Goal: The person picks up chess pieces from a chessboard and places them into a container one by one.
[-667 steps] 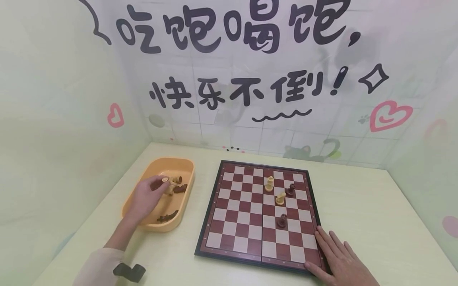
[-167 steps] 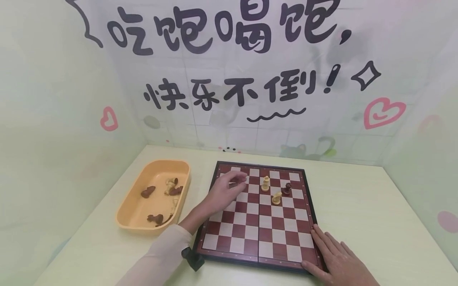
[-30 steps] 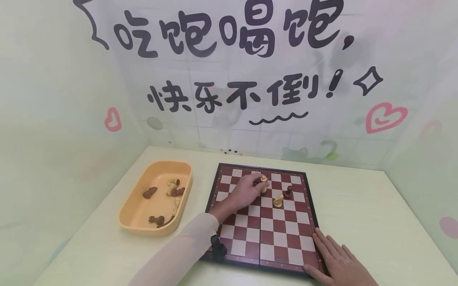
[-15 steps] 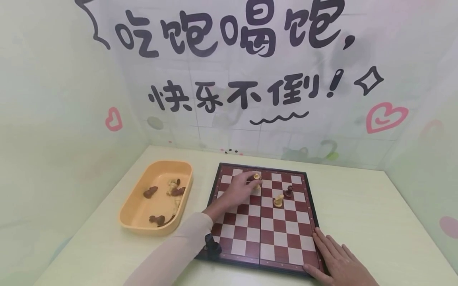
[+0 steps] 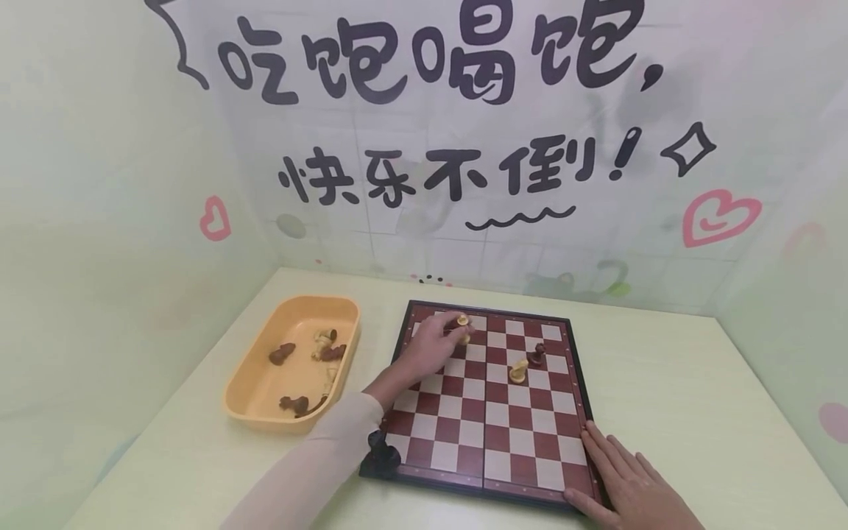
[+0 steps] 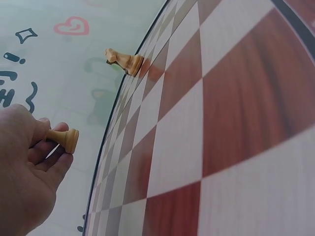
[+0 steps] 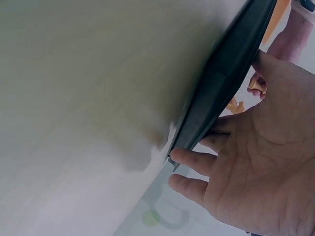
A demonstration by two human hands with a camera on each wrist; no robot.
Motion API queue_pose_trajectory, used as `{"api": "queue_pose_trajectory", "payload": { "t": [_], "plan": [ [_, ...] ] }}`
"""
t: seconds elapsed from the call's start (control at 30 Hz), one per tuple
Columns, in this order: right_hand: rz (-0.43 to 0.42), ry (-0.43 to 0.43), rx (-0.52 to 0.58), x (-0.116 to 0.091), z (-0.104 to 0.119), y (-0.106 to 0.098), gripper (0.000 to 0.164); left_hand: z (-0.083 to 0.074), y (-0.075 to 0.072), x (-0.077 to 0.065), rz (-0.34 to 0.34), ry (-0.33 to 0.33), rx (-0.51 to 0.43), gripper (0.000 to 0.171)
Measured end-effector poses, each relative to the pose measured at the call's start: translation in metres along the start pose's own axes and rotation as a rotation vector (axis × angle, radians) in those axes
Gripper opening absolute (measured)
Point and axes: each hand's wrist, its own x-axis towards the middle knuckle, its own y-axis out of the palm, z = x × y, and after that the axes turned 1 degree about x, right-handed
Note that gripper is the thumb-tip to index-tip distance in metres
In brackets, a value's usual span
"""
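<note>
My left hand [image 5: 430,344] pinches a light-coloured chess piece [image 5: 463,321] over the far left half of the chessboard [image 5: 450,475]. Its round base [image 6: 72,141] shows beyond the fingertips in the left wrist view, and the fingers hide its head. On the right half stand a light knight [image 5: 519,371] and a dark chess piece [image 5: 538,354], close together. My right hand [image 5: 632,482] rests with fairly straight fingers along the board's near right edge. In the right wrist view those fingers touch the board's black side [image 7: 216,88].
An orange tray [image 5: 248,416] stands left of the board, with several light and dark chess pieces lying in it, among them a dark one [image 5: 282,353]. A printed curtain [image 5: 424,243] encloses the pale table [image 5: 669,368] at the back and sides.
Over the last second my left hand has carried the light chess piece leftward, from the right half of the board across the centre line. My right hand stays at the edge.
</note>
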Motion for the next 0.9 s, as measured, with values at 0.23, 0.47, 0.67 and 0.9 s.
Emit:
{"api": "queue_pose_trajectory", "payload": {
  "t": [0.23,0.47,0.67,0.9],
  "plan": [
    [-0.015,-0.008,-0.006,-0.002,0.000,0.001,0.098,0.004,-0.008,-0.002,-0.037,0.013,0.000,0.028],
    [-0.036,-0.007,0.004,-0.002,0.000,0.003,0.100,0.004,-0.018,-0.006,-0.062,0.005,0.025,0.028],
    [-0.035,-0.006,-0.001,-0.001,-0.001,0.002,0.099,0.005,-0.026,-0.007,-0.078,-0.016,0.019,0.027],
    [-0.030,-0.018,-0.008,-0.002,0.000,0.001,0.097,0.011,-0.030,-0.008,-0.086,-0.033,0.004,0.027]
  ]
}}
